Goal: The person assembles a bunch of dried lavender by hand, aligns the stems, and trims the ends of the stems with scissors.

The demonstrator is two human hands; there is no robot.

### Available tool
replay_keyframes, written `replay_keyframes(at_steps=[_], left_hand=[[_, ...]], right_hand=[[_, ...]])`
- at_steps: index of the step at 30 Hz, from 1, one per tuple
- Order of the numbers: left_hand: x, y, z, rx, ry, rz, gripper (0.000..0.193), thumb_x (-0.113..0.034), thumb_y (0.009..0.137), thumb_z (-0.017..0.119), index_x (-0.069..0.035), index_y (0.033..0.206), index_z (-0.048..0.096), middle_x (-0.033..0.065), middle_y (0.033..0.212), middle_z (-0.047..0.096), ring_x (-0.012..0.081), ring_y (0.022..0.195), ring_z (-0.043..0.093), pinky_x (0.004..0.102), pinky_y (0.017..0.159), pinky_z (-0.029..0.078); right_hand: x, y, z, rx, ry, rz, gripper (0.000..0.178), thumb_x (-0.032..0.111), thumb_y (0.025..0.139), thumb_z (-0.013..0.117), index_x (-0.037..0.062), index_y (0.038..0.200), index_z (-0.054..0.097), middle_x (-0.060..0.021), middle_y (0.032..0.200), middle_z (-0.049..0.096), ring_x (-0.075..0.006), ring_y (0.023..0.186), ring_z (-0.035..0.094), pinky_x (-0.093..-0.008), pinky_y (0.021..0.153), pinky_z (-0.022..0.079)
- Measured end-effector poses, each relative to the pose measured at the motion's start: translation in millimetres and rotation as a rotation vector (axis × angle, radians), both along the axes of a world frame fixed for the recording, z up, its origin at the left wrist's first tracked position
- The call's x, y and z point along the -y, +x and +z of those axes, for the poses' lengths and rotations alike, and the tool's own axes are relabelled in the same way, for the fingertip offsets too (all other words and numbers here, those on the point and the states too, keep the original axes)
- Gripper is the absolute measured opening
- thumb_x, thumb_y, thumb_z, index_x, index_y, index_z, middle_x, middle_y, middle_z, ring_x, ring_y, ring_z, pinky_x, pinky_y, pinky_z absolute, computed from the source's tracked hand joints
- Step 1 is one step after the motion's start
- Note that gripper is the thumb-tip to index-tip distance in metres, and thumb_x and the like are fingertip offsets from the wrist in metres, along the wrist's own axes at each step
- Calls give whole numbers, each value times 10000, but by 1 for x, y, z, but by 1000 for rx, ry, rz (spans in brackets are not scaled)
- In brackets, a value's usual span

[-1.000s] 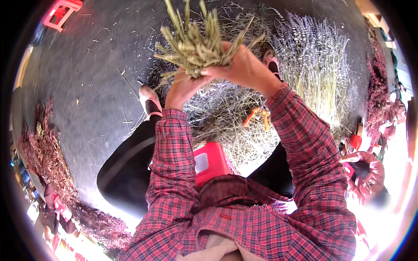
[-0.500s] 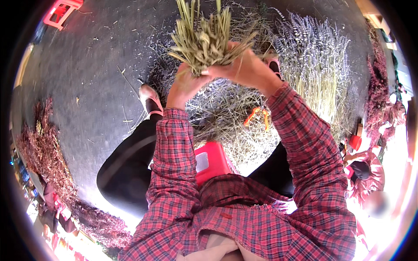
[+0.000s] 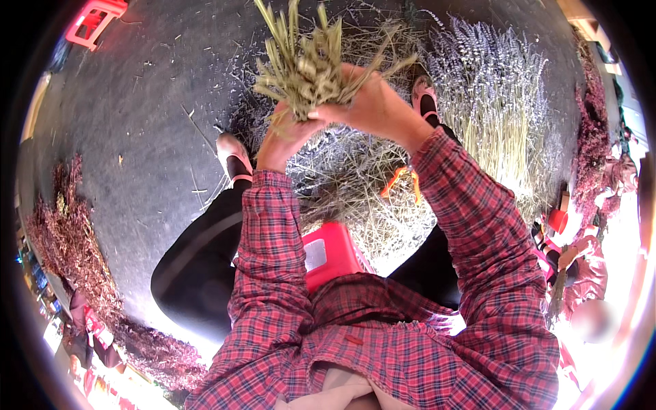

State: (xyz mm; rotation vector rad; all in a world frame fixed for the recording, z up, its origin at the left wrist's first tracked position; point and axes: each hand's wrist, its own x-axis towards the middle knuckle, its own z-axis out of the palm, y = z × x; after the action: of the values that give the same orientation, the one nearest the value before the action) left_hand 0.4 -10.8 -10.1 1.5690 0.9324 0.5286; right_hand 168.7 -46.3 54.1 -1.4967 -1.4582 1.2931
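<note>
Hands (image 3: 374, 104) grip stem bundle (image 3: 309, 72), wide floor (image 3: 160, 109) leftward, lavender (image 3: 488, 102) edging right

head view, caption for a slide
Left hand and right hand hold a stalk bundle; purple flowers lie at right.

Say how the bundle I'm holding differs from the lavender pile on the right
The bundle is held up in the left hand and right hand; the lavender pile rests on the floor. The bundle is small, the lavender pile far larger. The bundle shows greenish stems, the lavender pile purple flower heads. Both have thin stalks.
</note>
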Motion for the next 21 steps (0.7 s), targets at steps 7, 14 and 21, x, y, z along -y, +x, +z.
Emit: replay_keyframes(at_steps=[7, 14, 21], left_hand=[[-6, -7, 14, 575, -482, -11, 317, -49, 804, 703, -13, 1100, 596, 82, 1005, 670, 190, 922, 650, 281, 781, 562], [2, -5, -8, -20, -134, -133, 635, -229, 788, 747, -68, 1319, 440, 126, 1192, 612, 231, 1061, 621, 349, 866, 560], [-1, 3, 14, 570, -242, 8, 422, -142, 780, 753, 3, 1135, 575, 152, 1070, 657, 227, 936, 666, 343, 816, 577]], right_hand=[[3, 11, 48, 0, 377, 60, 484, 132, 711, 779, 8, 1142, 596, -92, 920, 690, -140, 812, 649, -279, 740, 535], [-1, 0, -6, 155, 64, 45, 531, 148, 718, 756, 15, 1195, 564, -128, 977, 673, -199, 865, 656, -327, 822, 531], [2, 14, 53, 27, 243, 21, 472, 117, 735, 762, 8, 1160, 588, -104, 942, 697, -151, 847, 663, -297, 749, 538]])
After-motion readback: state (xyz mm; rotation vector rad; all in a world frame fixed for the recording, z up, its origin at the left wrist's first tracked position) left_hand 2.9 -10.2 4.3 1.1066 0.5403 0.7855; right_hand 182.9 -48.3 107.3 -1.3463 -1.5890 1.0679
